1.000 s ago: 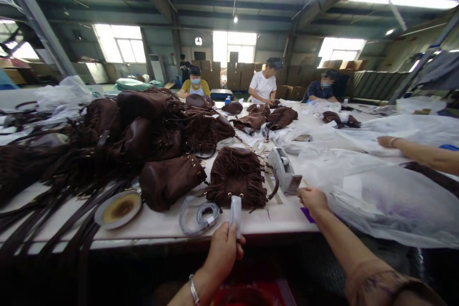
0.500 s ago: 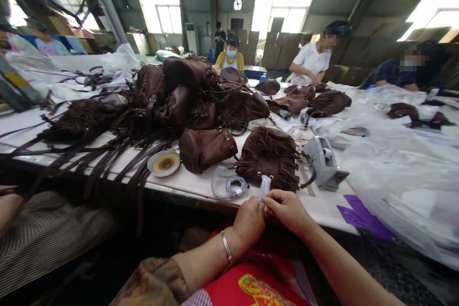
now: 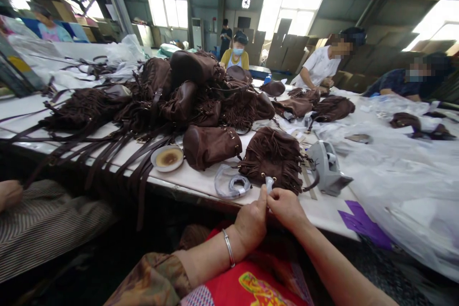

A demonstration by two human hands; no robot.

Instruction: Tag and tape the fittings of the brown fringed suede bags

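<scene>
Two bare hands meet at the front edge of the worktable [image 3: 195, 182] in the head view, both working on one narrow clear plastic strip [image 3: 269, 182]. The left hand [image 3: 251, 220] has its fingers curled in, gripping the strip's lower part; the right hand [image 3: 289, 208] is nearly closed, thumb and forefinger pinched at the same spot. The step in hand looks like wrapping or smoothing the plastic around something slim, though what is inside cannot be made out. The next move seems to call for a steady left grip while the right fingertips press the film down neatly.

The strip is pale, glossy and slightly crumpled, its upper end tilted up before the eyelets of a dark brown fringed bag [image 3: 274, 153]; whether it is joined to the bag cannot be told. That bag lies between a grey tape dispenser [image 3: 324, 167] and a smooth-sided brown bag [image 3: 211, 147], with a clear-wrapped coil [image 3: 231, 189] just beside the left hand.
</scene>
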